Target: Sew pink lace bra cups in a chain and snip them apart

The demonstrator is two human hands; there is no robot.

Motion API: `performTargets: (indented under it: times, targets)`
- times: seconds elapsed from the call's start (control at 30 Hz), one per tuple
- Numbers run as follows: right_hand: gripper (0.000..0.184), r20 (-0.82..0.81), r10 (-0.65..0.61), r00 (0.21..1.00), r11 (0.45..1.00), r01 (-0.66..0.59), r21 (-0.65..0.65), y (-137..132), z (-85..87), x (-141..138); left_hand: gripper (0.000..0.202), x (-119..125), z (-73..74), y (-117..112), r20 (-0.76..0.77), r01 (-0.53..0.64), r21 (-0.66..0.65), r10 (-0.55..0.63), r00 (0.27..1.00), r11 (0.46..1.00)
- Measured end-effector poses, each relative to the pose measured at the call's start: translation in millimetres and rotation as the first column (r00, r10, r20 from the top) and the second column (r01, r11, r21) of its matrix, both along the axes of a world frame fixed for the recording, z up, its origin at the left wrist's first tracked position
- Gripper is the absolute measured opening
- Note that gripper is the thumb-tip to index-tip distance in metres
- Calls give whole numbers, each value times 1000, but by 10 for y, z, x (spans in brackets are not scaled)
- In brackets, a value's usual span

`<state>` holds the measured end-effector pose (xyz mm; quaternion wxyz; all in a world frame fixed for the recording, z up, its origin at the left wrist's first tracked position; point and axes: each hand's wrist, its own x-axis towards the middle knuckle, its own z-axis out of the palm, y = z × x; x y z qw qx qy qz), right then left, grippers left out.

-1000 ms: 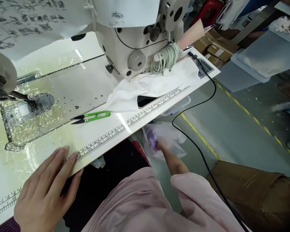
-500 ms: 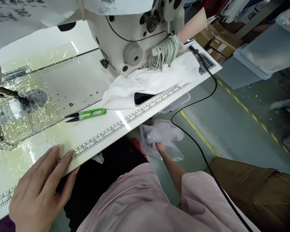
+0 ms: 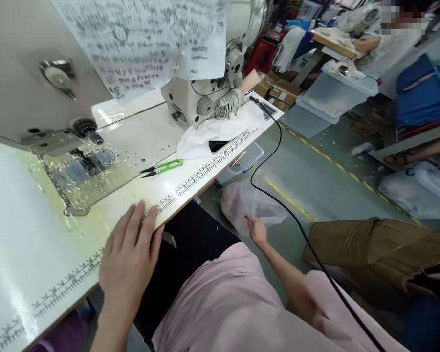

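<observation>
My left hand (image 3: 130, 244) lies on the front edge of the sewing machine table (image 3: 106, 230), fingers stretched out and holding nothing. Below the table, to the right of my lap, my right hand (image 3: 257, 231) has its fingers closed at the side of a clear plastic bag (image 3: 238, 203). The bag's contents look pale and purplish and cannot be made out. Green-handled thread snips (image 3: 166, 166) rest on the table beyond my left hand. Behind them, a white cloth (image 3: 220, 132) is bunched under the end of the sewing machine (image 3: 183, 100).
A black cable (image 3: 295, 215) hangs from the table corner down across my right side. On the floor at right stands a brown sack-like bundle (image 3: 352, 239). Clear plastic bins (image 3: 326, 98) and cardboard boxes (image 3: 280, 93) stand farther back. Handwritten paper (image 3: 143, 44) hangs on the machine.
The view has lifted and swung, showing more of the machine and room. My right hand has come out to the bag's near side, and more of the bag shows. My left hand stays on the edge.
</observation>
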<state>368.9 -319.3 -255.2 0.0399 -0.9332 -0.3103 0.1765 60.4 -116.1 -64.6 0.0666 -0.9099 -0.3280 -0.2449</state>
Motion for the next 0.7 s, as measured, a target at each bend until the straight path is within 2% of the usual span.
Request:
performTargets:
  times: [0.1, 0.17, 0.23, 0.3, 0.4, 0.5, 0.6, 0.7]
  targets:
    - [27, 73, -178, 981, 984, 179, 2, -380, 377, 293, 63, -42, -6, 14, 33, 31, -33, -30, 999, 999]
    - [26, 136, -288, 948, 957, 288, 21, -536, 573, 468, 64, -69, -4, 19, 49, 59, -62, -56, 997, 996]
    - [29, 173, -360, 917, 933, 358, 44, -608, 704, 593, 66, -86, 1, 23, 52, 82, -92, -77, 996, 992]
    - [29, 169, -380, 910, 925, 375, 61, -633, 769, 643, 67, -92, 5, 25, 52, 87, -125, -81, 995, 988]
    - [28, 117, -364, 924, 930, 356, 89, -674, 768, 576, 69, -84, 0, 28, 76, 74, -122, -65, 995, 990]
    - [33, 61, -383, 922, 917, 372, 146, -765, 675, 431, 68, -70, -18, 31, 90, 60, -96, -51, 995, 994]
    - [53, 9, -425, 905, 877, 410, 250, -877, 529, 351, 65, -50, -33, 31, 45, 47, -77, -43, 998, 996]
    - [70, -74, -434, 898, 822, 428, 375, -962, 406, 414, 62, -19, -32, 23, -32, 39, -26, -40, 999, 999]
